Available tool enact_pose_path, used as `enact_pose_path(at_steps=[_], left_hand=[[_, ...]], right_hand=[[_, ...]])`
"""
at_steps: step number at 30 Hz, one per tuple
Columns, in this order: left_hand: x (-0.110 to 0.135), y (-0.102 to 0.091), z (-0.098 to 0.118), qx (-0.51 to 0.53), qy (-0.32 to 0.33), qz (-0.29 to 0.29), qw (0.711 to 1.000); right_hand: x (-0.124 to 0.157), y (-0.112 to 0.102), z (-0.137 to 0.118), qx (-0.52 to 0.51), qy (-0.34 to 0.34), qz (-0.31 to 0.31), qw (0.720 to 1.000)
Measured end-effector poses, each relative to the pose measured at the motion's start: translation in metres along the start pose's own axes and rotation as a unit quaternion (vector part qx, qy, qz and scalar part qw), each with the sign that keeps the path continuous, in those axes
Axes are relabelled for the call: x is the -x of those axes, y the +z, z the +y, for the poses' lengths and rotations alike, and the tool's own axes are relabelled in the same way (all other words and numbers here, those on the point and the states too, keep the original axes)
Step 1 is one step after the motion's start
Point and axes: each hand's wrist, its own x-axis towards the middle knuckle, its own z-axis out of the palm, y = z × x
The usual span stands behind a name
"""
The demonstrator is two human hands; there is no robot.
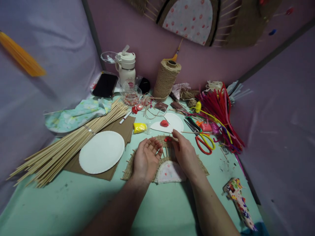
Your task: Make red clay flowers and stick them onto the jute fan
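Note:
A half-round craft piece [169, 170] of jute twine and bamboo sticks, with a dotted white fabric centre, lies on the green table in front of me. My left hand [146, 159] rests on its left side, fingers curled loosely and slightly apart, holding nothing I can see. My right hand [184, 152] lies on its right side, fingertips pinched at a small red bead [168, 139] on the top edge. A half paper plate [172, 123] with a red lump [164, 123] lies just beyond.
A bundle of bamboo skewers [69, 142], a round paper plate [101, 151] on brown cardboard, yellow clay [139, 127], a jute spool [166, 79], red-handled scissors [204, 141], red pipe cleaners [221, 111], a patterned glue gun [237, 200], a white bottle [126, 67] and a phone [105, 85].

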Motion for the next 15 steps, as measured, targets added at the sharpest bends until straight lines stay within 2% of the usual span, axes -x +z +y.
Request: enact_pose_path(at_steps=[5, 15], left_hand=[[-0.0018, 0.0000, -0.0007, -0.008, -0.002, 0.002, 1.000], [-0.0022, -0.0017, -0.0014, -0.002, -0.006, 0.008, 1.000]], right_hand=[[0.0011, -0.0007, -0.0007, 0.064, -0.047, 0.028, 0.996], [0.0016, -0.0028, -0.0059, 0.099, -0.062, 0.011, 0.993]])
